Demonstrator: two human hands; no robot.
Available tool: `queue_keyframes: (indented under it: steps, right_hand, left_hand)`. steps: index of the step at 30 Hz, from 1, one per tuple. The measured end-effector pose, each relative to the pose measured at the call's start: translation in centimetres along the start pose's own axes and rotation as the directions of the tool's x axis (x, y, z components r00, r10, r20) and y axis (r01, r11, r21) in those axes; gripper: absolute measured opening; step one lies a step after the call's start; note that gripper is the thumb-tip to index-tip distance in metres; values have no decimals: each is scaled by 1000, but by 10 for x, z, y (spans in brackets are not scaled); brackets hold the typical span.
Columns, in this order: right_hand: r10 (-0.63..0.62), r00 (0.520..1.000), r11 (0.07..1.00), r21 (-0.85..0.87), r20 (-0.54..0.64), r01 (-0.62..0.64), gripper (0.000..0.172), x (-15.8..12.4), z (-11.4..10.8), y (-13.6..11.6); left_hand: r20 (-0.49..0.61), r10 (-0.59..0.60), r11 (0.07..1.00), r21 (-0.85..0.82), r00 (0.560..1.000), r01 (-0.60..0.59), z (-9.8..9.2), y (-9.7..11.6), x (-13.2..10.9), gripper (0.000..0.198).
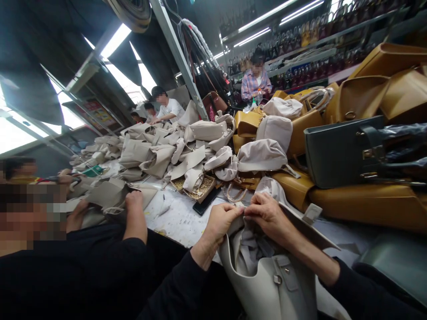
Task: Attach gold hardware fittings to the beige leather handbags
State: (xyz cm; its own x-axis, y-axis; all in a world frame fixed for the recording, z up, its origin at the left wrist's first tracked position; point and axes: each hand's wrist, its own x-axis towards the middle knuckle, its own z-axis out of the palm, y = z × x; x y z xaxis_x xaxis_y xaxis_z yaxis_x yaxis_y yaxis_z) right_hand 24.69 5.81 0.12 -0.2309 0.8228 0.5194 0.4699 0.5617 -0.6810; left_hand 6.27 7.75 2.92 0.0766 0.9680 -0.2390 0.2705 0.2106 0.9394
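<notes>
A light grey bag (267,284) stands open at the lower middle, its cloth lining showing inside and a small metal fitting on its front. At its top edge my left hand (222,221) pinches the rim with thumb and forefinger. Just to the right, my right hand (265,213) has its fingers pressed together on the same edge, nearly touching the left fingertips. Whatever small part lies between the fingertips is too small to make out.
Behind the hands are a dark phone (207,201), a box of small gold parts (208,186) and heaped grey bag pieces (160,151). Mustard bags (370,202) and a dark green bag (336,153) lie right. A co-worker's arm (136,215) is close at left; other people sit farther back.
</notes>
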Motion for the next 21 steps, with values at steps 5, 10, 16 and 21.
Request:
queue_keyframes:
  steps: [5,10,16,21]
  right_hand:
    - [-51,994,996,-72,-95,44,14,-7,9,2]
    - [-179,965,983,-82,-193,165,16,-19,6,0]
    - [-212,957,971,-153,-199,183,18,-23,5,-7]
    - [-220,960,965,-181,-171,189,17,-23,7,-8]
  left_hand:
    - [-34,-3,1000,-7,999,3,-1,3,-3,40]
    - [-26,5,1000,4,1000,-5,2,6,-8,39]
    - [-29,58,995,83,998,-55,5,15,-14,35]
    - [-32,108,982,157,994,-101,4,16,-15,31]
